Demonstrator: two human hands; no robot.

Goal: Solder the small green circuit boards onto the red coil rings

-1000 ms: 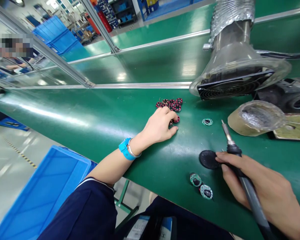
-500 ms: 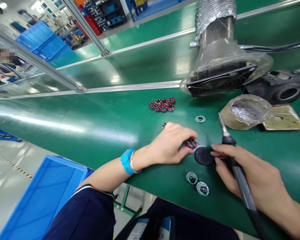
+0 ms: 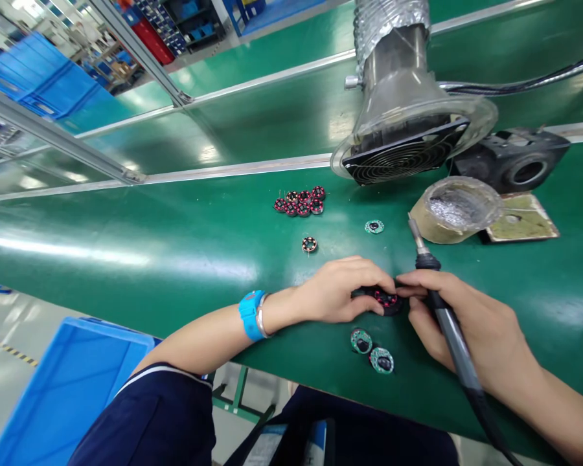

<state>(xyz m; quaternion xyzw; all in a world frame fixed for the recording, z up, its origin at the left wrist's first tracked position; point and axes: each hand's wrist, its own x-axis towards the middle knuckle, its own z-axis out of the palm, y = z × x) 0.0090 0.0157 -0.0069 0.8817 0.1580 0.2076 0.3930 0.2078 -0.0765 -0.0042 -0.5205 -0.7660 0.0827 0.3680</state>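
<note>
My left hand [image 3: 347, 290] pinches a small ring-shaped motor coil [image 3: 385, 298] with red windings, on top of a round black disc [image 3: 393, 310] that it largely covers. In my right hand [image 3: 466, 317] lies a soldering iron [image 3: 447, 317], its tip pointing up and away from me. The thumb and forefinger of that hand reach the right side of the coil and disc; whether they touch it I cannot tell. Two round green circuit boards [image 3: 381, 360] lie nearer to me, and another green board [image 3: 374, 226] lies farther off. A copper-coloured coil [image 3: 309, 244] sits alone beyond my left hand.
Several red-and-black coils [image 3: 301, 202] are grouped toward the back. A fume extractor hood [image 3: 408, 142] hangs over the back right. Below it stand a tub [image 3: 432, 220] of silvery material, a dark holder [image 3: 515, 162] and a shallow tray [image 3: 525, 220]. A blue crate [image 3: 68, 388] is at lower left.
My left hand has brought the red coil right and toward me, onto the black disc. My right fingers have come close to it, the iron still in hand. The view has shifted slightly.
</note>
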